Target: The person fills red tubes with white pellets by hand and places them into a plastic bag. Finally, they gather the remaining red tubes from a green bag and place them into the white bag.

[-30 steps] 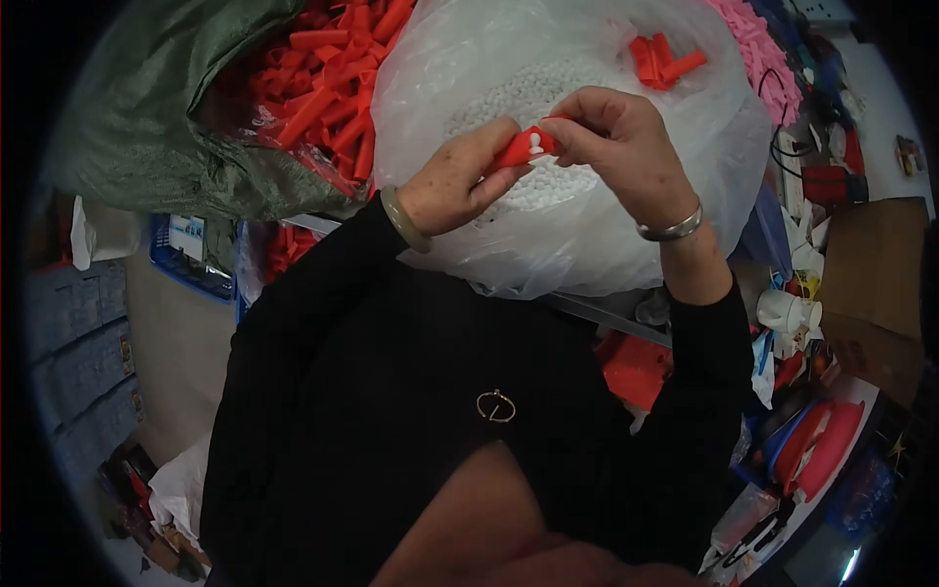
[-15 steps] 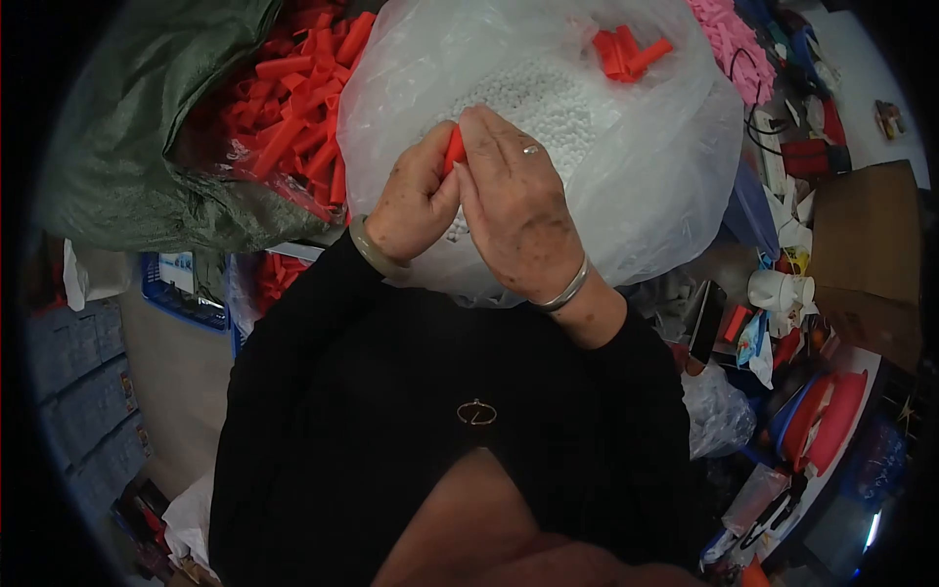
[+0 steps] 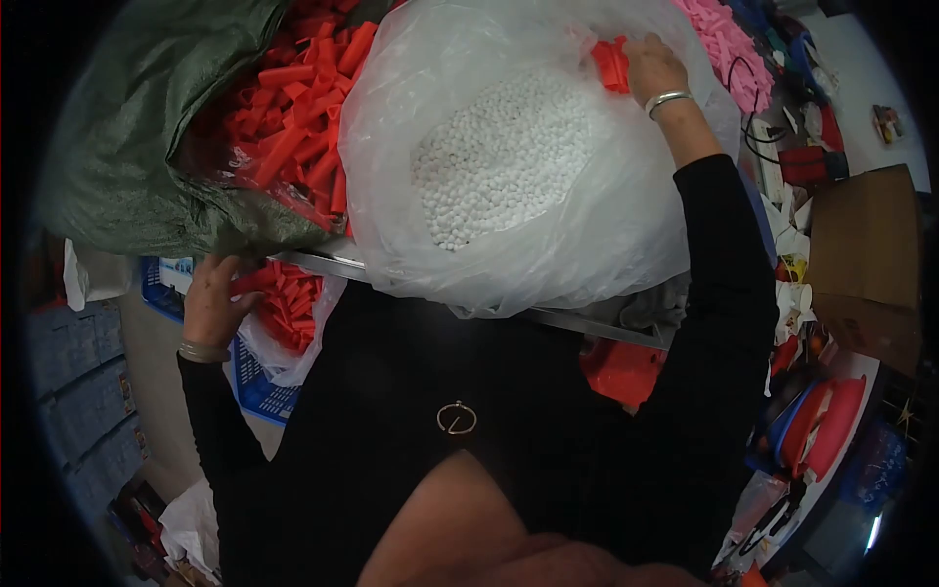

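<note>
My right hand [image 3: 655, 72] is at the upper right of the white plastic bag [image 3: 391, 196], its fingers curled against a small group of flat red tubes [image 3: 611, 67]; its fingertips are partly hidden. White foam-like beads [image 3: 509, 157] fill the middle of this bag. At the lower left, my left hand [image 3: 216, 305] has its thumb and fingers around a red tube [image 3: 252, 282]. It hangs over the edge of a clear plastic bag of red tubes [image 3: 293, 311], which sits in a blue basket [image 3: 262, 386].
A green woven sack [image 3: 127, 137] with a heap of red tubes [image 3: 293, 127] lies at the upper left. Pink strips [image 3: 726, 49] are at the upper right. A metal edge [image 3: 328, 266] runs beneath the bags. A cardboard box [image 3: 866, 264] stands on the right.
My hands have parted from over the beads. The left went down and left to the basket with a red tube; the right went up and right to the red tubes on the bag.
</note>
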{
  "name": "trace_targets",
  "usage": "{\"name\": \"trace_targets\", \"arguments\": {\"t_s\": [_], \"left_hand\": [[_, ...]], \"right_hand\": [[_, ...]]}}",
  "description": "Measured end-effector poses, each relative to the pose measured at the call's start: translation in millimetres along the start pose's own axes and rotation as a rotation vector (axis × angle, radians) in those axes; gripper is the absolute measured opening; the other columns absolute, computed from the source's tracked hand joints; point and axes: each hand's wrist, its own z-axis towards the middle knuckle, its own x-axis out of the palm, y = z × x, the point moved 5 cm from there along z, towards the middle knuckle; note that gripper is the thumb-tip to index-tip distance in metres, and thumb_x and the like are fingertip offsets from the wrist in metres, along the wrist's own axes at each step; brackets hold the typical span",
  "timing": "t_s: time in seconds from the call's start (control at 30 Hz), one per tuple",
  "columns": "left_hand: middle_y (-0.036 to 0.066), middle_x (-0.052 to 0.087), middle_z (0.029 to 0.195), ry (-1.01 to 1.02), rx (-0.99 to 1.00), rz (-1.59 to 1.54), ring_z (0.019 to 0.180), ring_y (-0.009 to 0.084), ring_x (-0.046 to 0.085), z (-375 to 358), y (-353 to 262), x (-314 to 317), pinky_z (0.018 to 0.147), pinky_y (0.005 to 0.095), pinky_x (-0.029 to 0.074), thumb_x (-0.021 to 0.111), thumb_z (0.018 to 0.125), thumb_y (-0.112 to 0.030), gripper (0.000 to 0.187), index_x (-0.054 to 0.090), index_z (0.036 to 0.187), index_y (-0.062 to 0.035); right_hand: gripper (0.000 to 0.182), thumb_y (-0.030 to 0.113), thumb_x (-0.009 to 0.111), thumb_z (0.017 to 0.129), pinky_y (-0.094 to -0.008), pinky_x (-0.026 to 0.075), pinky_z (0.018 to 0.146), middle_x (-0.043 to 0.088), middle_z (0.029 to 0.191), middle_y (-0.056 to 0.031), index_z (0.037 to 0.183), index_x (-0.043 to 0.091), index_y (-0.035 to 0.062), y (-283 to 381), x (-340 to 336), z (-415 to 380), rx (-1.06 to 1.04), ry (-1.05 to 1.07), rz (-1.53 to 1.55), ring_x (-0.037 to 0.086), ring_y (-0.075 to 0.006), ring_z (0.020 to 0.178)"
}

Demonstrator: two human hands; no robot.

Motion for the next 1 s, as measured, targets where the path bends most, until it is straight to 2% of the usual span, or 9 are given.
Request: {"name": "trace_targets", "arguments": {"t_s": [0.13,0.2,0.3,0.43,0.63,0.73,0.8,0.93,1.0], "left_hand": [[0.014,0.062,0.097,-0.076,-0.069,0.002,0.085,0.0314,0.062,-2,15,5,0.073,0.0354,0.049,0.073,0.076,-0.011,0.036,0.058,0.107,-0.0004],[0.014,0.062,0.094,-0.052,-0.105,-0.401,0.083,0.0281,0.062,12,4,7,0.072,0.0348,0.049,0.071,0.077,-0.011,0.034,0.058,0.106,-0.0003],[0.013,0.062,0.092,-0.022,-0.074,-0.508,0.081,0.0247,0.062,25,-8,6,0.071,0.0340,0.049,0.069,0.079,-0.009,0.031,0.058,0.107,0.0001],[0.013,0.063,0.090,-0.089,-0.026,-0.524,0.080,0.0227,0.062,37,-20,-2,0.069,0.0328,0.049,0.067,0.081,-0.007,0.029,0.058,0.107,0.0005],[0.013,0.064,0.090,-0.107,0.000,-0.616,0.079,0.0197,0.063,47,-30,-3,0.068,0.0296,0.050,0.065,0.083,-0.005,0.026,0.059,0.108,0.0003],[0.012,0.065,0.090,-0.136,0.027,-0.676,0.078,0.0189,0.063,48,-30,0,0.068,0.0292,0.050,0.065,0.084,-0.005,0.025,0.060,0.108,0.0002],[0.011,0.065,0.090,-0.138,-0.003,-0.717,0.079,0.0182,0.063,51,-27,2,0.070,0.0291,0.050,0.064,0.084,-0.005,0.025,0.060,0.107,0.0002],[0.010,0.065,0.092,-0.099,0.030,-0.682,0.081,0.0179,0.063,57,-38,1,0.072,0.0288,0.050,0.064,0.084,-0.005,0.024,0.060,0.108,0.0000],[0.010,0.065,0.092,-0.110,0.082,-0.695,0.082,0.0179,0.063,60,-44,-1,0.074,0.0290,0.050,0.063,0.084,-0.005,0.024,0.060,0.107,-0.0009]], "right_hand": [[0.020,0.014,0.051,0.088,-0.0410,0.053,0.082,0.062,0.106,-0.0131,0.100,0.067,0.0113,3,28,16,-0.007,-0.016,-0.003,0.064,-0.0312,0.098],[0.020,0.013,0.052,0.088,-0.0400,0.053,0.083,0.062,0.108,-0.0130,0.100,0.067,0.0101,18,41,19,-0.096,0.127,-0.055,0.064,-0.0313,0.101],[0.019,0.012,0.052,0.088,-0.0414,0.052,0.084,0.063,0.108,-0.0118,0.099,0.067,0.0082,31,56,20,-0.179,0.087,-0.159,0.064,-0.0303,0.101],[0.020,0.011,0.052,0.089,-0.0424,0.051,0.085,0.064,0.107,-0.0109,0.101,0.066,0.0065,27,70,15,-0.188,0.062,-0.244,0.064,-0.0286,0.100],[0.022,0.011,0.055,0.087,-0.0410,0.054,0.076,0.063,0.109,-0.0128,0.107,0.064,0.0069,35,60,18,-0.262,-0.020,-0.265,0.065,-0.0277,0.097],[0.022,0.009,0.056,0.084,-0.0407,0.054,0.072,0.064,0.104,-0.0160,0.105,0.062,0.0058,62,30,8,-0.162,-0.041,-0.172,0.066,-0.0289,0.094],[0.020,0.008,0.055,0.082,-0.0401,0.054,0.074,0.065,0.098,-0.0199,0.100,0.061,0.0036,85,17,-6,-0.114,0.140,0.011,0.066,-0.0299,0.093],[0.016,0.005,0.053,0.081,-0.0410,0.053,0.076,0.065,0.094,-0.0231,0.093,0.062,0.0003,123,13,-34,-0.137,0.163,0.206,0.065,-0.0338,0.091],[0.015,0.005,0.051,0.082,-0.0425,0.052,0.079,0.064,0.094,-0.0245,0.088,0.062,-0.0018,133,29,-38,-0.065,0.276,0.458,0.064,-0.0379,0.089]]}}
